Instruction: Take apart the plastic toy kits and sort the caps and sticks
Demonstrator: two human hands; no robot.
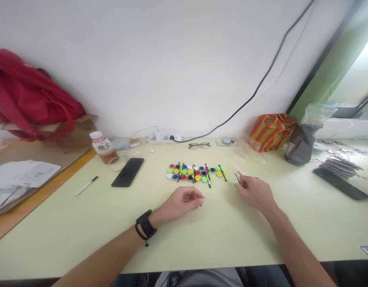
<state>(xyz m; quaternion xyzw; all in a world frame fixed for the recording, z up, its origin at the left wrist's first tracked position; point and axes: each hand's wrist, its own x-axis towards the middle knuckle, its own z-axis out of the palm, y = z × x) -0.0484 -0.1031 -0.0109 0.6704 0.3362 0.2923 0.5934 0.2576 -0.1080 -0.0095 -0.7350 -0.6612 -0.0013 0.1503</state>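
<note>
Rows of small round discs [184,177] in red, blue, green, yellow, white and black lie together mid-table. Several thin coloured strips with arrow-like ends [206,175] lie across them. My left hand [184,201] rests just in front of the discs, fingers curled and thumb near the fingertips; whatever it may hold is too small to make out. To the right of the discs, my right hand [256,193] is closed in a pinch at a thin blue strip [237,178]. Red, white, yellow and green strips lie close to its fingers, whose tips are partly hidden.
On the left are a phone [127,172], a white-and-brown stick [87,186] and a drink bottle [103,148]. Glasses [199,146] and a power strip [166,138] lie by the wall. At right stand a striped bag [270,131], a grey bag [300,145] and stacked packets [341,166].
</note>
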